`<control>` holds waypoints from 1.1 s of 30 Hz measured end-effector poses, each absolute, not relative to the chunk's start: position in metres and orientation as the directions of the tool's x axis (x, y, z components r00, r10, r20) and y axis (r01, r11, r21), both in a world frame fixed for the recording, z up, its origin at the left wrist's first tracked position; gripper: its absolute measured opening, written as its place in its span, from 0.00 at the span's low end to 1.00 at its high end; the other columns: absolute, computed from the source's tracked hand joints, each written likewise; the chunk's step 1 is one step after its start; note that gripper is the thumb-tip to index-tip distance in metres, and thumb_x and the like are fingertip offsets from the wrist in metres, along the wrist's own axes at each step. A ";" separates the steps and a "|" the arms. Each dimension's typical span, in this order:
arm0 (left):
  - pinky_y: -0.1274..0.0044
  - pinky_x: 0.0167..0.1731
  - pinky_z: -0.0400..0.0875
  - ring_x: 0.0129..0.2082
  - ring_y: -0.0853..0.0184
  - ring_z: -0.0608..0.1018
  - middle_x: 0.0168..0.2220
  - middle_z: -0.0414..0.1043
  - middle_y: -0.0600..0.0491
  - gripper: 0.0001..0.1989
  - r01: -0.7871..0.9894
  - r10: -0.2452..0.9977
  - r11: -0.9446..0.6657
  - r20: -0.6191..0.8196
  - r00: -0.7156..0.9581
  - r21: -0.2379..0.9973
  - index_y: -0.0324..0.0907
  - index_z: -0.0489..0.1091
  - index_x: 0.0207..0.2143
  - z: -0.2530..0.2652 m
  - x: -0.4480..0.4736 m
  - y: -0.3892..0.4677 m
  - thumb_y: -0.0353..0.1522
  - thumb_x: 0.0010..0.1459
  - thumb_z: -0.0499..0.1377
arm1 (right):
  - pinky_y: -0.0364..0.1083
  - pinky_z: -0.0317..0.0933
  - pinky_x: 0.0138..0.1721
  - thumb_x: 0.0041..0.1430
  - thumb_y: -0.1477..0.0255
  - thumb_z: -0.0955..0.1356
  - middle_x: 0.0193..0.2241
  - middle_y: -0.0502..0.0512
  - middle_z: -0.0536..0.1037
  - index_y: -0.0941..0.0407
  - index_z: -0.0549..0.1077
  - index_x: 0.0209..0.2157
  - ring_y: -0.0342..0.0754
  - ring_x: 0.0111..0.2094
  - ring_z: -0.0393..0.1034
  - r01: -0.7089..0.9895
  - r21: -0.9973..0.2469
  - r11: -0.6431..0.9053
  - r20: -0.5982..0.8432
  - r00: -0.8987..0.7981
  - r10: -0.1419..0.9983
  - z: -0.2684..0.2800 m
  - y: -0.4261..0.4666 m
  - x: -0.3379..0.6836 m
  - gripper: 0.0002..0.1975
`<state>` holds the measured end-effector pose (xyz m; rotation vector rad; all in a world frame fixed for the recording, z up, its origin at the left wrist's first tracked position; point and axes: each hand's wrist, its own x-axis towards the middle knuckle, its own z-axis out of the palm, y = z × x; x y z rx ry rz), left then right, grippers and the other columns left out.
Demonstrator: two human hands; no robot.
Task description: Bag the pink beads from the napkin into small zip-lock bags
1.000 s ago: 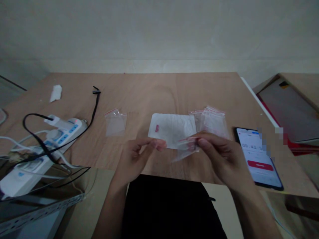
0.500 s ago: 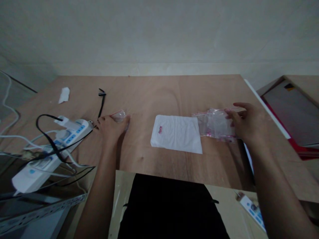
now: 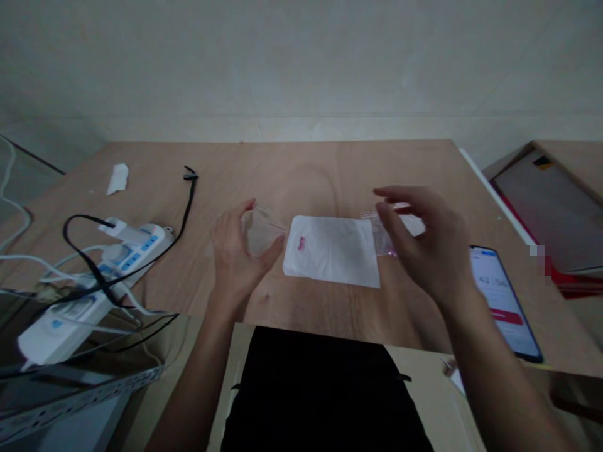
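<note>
My left hand has lifted a small clear plastic zip bag, held between its thumb and fingers with the film stretched across the gap. Over the right part of the table my right hand is raised, its thumb and fingers apart, and nothing shows between them. Under and behind it lie several clear zip bags with pink edges, mostly hidden by the hand. A flat white pouch with a small pink print lies between both hands.
A smartphone with a lit screen lies right of my right forearm. At left a white power strip carries plugs and tangled cables. A paper scrap and a black cable lie further back. A red-edged box stands at right.
My left hand has moved right and up with the clear bag. My right hand has come left and up from the bag pile's right end, and the phone is now uncovered.
</note>
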<state>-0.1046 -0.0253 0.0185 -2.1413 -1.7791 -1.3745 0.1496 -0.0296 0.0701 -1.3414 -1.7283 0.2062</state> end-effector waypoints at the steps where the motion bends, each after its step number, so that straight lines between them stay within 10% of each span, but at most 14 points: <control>1: 0.61 0.53 0.66 0.51 0.53 0.74 0.50 0.72 0.44 0.30 0.793 0.764 -0.393 0.645 0.000 0.465 0.43 0.63 0.53 0.020 -0.098 -0.028 0.39 0.49 0.67 | 0.53 0.70 0.42 0.62 0.68 0.66 0.40 0.58 0.80 0.55 0.77 0.42 0.51 0.39 0.75 0.637 -0.649 0.415 0.521 -0.025 0.853 0.072 -0.030 0.138 0.10; 11: 0.59 0.52 0.69 0.53 0.54 0.71 0.54 0.65 0.44 0.36 0.697 0.766 -0.579 0.575 0.288 0.422 0.46 0.54 0.59 0.025 -0.072 -0.049 0.38 0.51 0.66 | 0.43 0.67 0.28 0.54 0.74 0.70 0.28 0.49 0.80 0.55 0.71 0.38 0.43 0.27 0.75 0.215 -0.956 0.202 0.142 -0.264 0.954 0.054 -0.030 0.101 0.09; 27: 0.63 0.44 0.72 0.47 0.55 0.72 0.46 0.65 0.47 0.34 0.715 0.818 -0.557 0.427 0.385 0.423 0.45 0.54 0.53 0.026 -0.054 -0.071 0.27 0.46 0.67 | 0.43 0.64 0.37 0.55 0.82 0.67 0.31 0.50 0.79 0.55 0.77 0.26 0.44 0.35 0.73 0.182 -0.945 0.271 0.168 -0.440 0.882 0.039 -0.054 0.097 0.10; 33: 0.63 0.42 0.72 0.43 0.56 0.73 0.45 0.68 0.46 0.30 0.760 0.862 -0.497 0.342 0.374 0.420 0.42 0.57 0.50 0.019 -0.066 -0.086 0.23 0.44 0.64 | 0.42 0.60 0.31 0.51 0.80 0.72 0.30 0.50 0.73 0.57 0.75 0.26 0.43 0.30 0.68 0.425 -0.842 0.332 0.099 -0.483 0.870 0.034 -0.065 0.088 0.05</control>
